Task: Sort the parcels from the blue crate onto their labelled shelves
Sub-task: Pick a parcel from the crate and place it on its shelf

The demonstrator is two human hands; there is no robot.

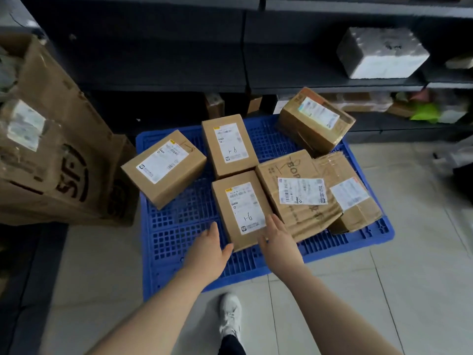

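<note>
A blue crate (pixel 179 234), flat and slatted, lies on the tiled floor with several brown cardboard parcels on it. The nearest parcel (pixel 240 208) bears a white label with "1-6" handwritten on it. My left hand (pixel 208 248) is at its near left side, fingers apart, thumb touching the front corner. My right hand (pixel 277 242) rests against its near right corner, fingers spread. Neither hand grips it. Other parcels lie behind and beside it: one at the left (pixel 163 167), one in the middle (pixel 229 144), a wrinkled one (pixel 299 193) to the right.
Dark metal shelves (pixel 307 83) run behind the crate, with a white foam box (pixel 381 53) on the right and small parcels on the lowest shelf. A large brown carton (pixel 51 149) stands at the left. My white shoe (pixel 230 313) is on the tiles below the crate.
</note>
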